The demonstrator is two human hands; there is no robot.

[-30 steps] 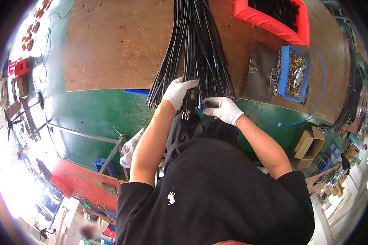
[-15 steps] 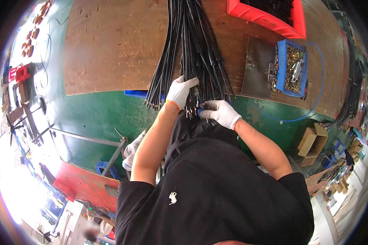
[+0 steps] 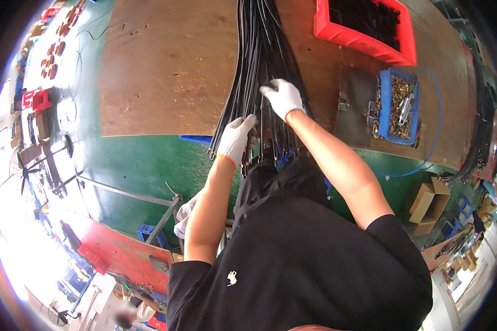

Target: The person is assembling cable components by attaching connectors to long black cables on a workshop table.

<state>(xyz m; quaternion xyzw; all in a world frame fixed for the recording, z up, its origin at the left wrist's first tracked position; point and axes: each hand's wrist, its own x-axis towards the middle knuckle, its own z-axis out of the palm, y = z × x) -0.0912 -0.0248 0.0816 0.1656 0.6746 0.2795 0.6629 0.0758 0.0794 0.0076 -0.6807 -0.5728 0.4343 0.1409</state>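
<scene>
A thick bundle of black cables (image 3: 258, 47) runs down over the table's front edge, and its ends with short bare tips fan out above my lap. My left hand (image 3: 236, 139), in a white knit glove, closes on cables near their ends at the left side of the bundle. Higher up and farther right, my right hand (image 3: 285, 99), gloved the same way, has its fingers pinched together on a cable at the middle of the bundle. The fingertips partly hide what they grip.
On the brown wooden table (image 3: 165, 83) stand a red crate (image 3: 364, 48) with black parts and a blue bin (image 3: 386, 105) of small brass-coloured pieces with a metal tool on top. A dark plate (image 3: 354, 113) lies beside the bin. A cardboard box (image 3: 425, 207) sits at right.
My right hand has moved up from the cable ends to the middle of the bundle. My left hand sits slightly lower in the picture, and the whole view has shifted a little.
</scene>
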